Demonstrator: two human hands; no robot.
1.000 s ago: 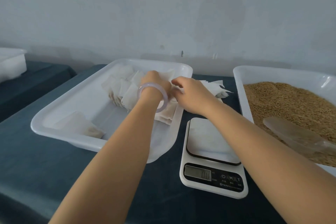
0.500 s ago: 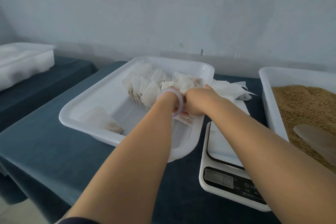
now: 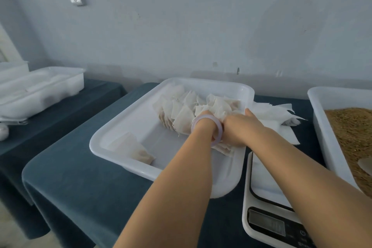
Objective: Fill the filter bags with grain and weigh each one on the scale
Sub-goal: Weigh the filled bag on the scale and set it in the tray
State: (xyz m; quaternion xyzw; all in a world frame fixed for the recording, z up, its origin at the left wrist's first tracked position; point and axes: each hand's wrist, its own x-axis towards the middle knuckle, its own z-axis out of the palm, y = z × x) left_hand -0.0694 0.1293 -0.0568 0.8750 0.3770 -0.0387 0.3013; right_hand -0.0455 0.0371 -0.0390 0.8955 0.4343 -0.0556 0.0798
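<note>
both hands are together inside the white tray, at the pile of filter bags. the left hand is buried in the pile. the right hand lies against the left wrist, fingers hidden. grip cannot be told for either. one separate bag lies in the tray's near left corner. the scale stands on the table just right of the tray, beside the grain.

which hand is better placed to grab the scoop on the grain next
Probably right: the right hand sits nearer the white plastic tray of brown grain and its translucent scoop; the left hand, among white filter bags, would cross the right arm.
</note>
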